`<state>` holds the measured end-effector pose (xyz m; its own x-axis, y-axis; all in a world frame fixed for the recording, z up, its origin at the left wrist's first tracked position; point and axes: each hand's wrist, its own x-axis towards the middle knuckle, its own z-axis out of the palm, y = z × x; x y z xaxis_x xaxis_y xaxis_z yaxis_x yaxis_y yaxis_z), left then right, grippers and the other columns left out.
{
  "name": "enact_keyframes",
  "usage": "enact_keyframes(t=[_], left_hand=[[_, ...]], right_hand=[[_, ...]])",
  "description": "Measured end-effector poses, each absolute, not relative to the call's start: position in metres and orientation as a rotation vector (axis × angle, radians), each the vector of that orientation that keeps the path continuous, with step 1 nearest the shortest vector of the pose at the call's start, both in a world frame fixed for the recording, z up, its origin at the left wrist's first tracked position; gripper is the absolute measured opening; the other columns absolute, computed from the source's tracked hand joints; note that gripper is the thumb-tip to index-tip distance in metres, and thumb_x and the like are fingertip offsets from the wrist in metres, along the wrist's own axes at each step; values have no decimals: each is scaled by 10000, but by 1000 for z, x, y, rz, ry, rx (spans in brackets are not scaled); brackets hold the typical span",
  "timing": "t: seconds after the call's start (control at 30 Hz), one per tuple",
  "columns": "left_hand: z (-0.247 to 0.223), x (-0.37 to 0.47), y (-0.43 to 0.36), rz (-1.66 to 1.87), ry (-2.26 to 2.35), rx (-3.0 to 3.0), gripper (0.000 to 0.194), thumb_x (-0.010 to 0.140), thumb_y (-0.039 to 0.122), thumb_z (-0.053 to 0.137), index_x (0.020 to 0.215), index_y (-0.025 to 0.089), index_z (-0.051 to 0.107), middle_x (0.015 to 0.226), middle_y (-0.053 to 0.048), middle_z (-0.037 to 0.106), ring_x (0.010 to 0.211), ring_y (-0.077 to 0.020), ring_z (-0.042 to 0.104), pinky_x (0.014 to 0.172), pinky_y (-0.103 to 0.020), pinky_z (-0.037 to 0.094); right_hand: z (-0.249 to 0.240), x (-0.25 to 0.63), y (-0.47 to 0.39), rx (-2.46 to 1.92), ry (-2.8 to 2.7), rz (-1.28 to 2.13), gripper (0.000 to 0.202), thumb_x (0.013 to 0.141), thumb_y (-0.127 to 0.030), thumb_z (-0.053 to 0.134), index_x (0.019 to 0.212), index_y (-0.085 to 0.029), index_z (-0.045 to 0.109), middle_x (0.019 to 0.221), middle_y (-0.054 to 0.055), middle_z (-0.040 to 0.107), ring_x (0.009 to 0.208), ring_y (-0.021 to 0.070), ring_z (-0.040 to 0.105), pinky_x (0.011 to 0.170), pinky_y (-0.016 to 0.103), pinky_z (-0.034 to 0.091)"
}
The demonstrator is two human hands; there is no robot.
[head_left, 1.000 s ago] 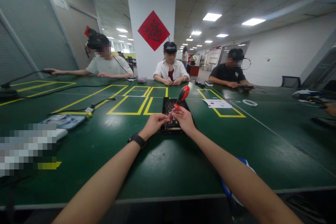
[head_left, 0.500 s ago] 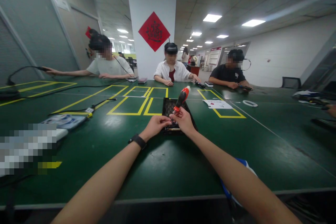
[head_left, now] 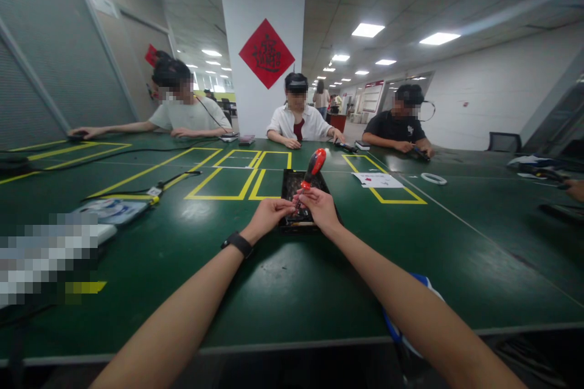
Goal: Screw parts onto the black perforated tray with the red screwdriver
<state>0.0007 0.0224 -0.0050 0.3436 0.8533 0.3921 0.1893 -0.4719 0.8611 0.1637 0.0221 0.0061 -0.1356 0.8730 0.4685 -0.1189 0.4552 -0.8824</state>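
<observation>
A screwdriver with a red and black handle stands tilted, its handle up and leaning right. My right hand pinches it low, just under the handle, over a black tray on the table. My left hand is closed in a pinch beside the screwdriver's lower end, with a dark band on the wrist. Whatever lies between the left fingertips is too small to name. Small parts inside the tray are partly covered by my hands.
The green table carries yellow tape outlines. On the right lie a white paper and a white ring. Cables and a flat packet are at left. A blue and white thing sits under my right forearm. Several people sit around.
The screwdriver handle has tipped slightly left and down with my right hand. My left hand has barely shifted. At far left, a co-worker's hand has lowered to the table.
</observation>
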Motion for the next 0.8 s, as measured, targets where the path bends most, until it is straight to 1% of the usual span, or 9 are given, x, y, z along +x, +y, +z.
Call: enact_keyframes(t=[0.2,0.37,0.47,0.53,0.67,0.73,0.8], left_hand=[[-4,1,21,1174,959,1897,318,664,375,634,836,113,690,799,-81,694,704,-172,620,691,-283,480],[-5,3,21,1148,974,1940,322,635,382,655,803,109,684,743,-72,688,664,-163,612,636,-262,473],[-6,3,21,1150,1004,1969,301,636,376,655,777,112,684,715,-64,684,648,-158,606,624,-253,464],[-5,3,21,1155,1000,1985,286,657,366,638,783,114,686,746,-68,687,668,-162,606,646,-256,462],[-2,1,20,1137,920,1987,280,725,347,571,812,105,682,767,-68,682,720,-171,605,694,-267,458],[-2,0,20,1117,877,1982,286,753,338,539,842,103,676,773,-67,678,733,-170,603,712,-273,457],[-2,0,20,1107,845,1985,288,765,330,526,878,107,669,808,-69,677,753,-170,604,734,-280,455]], right_hand=[[4,162,24,-713,-1432,948,281,642,-351,655,817,-146,578,710,34,641,658,131,605,601,250,474],[4,161,22,-740,-1446,881,292,604,-353,681,772,-156,546,710,6,600,627,100,557,610,233,469],[4,161,21,-742,-1463,856,309,594,-348,693,786,-160,540,712,-3,582,633,95,544,601,218,465],[5,161,21,-734,-1476,870,311,625,-372,668,827,-159,563,747,8,593,655,103,554,585,213,467],[6,161,21,-683,-1530,984,360,759,-448,504,950,-159,603,832,44,620,625,108,581,564,242,492],[6,161,21,-654,-1543,1040,383,769,-447,493,1008,-165,594,889,60,629,650,122,601,576,266,509],[6,162,21,-634,-1534,1074,370,743,-419,544,1009,-165,591,928,71,636,755,154,620,618,282,520]])
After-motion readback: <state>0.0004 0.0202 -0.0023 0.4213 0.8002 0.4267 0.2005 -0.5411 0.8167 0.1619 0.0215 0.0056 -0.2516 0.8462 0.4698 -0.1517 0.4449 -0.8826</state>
